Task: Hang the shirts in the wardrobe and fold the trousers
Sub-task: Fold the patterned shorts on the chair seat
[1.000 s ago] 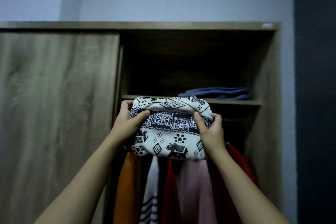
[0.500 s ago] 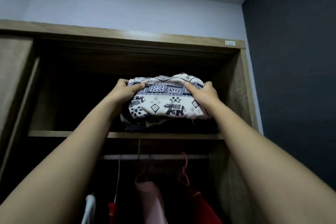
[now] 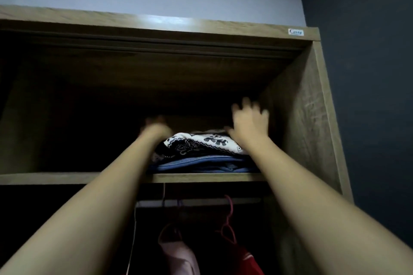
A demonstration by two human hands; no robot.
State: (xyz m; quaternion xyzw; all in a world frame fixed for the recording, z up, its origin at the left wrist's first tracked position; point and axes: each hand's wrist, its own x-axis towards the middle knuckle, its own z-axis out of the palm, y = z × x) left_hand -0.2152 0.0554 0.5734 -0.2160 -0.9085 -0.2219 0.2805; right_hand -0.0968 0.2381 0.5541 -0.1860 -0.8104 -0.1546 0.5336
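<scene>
The folded trousers (image 3: 201, 142) lie between the hands, on a blue stack (image 3: 201, 164) on the shelf (image 3: 67, 177). The right hand (image 3: 250, 123) is spread just above their right end. The left hand (image 3: 154, 129) is too blurred to tell. The cloth looks soft, light and apt to unfold, so it is best gripped at both ends, from underneath.

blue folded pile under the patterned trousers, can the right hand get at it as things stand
Probably yes, at its front edge only. The right hand hangs open just above, and the blue pile lies bare along its front at the shelf lip; the patterned trousers cover its top.
</scene>
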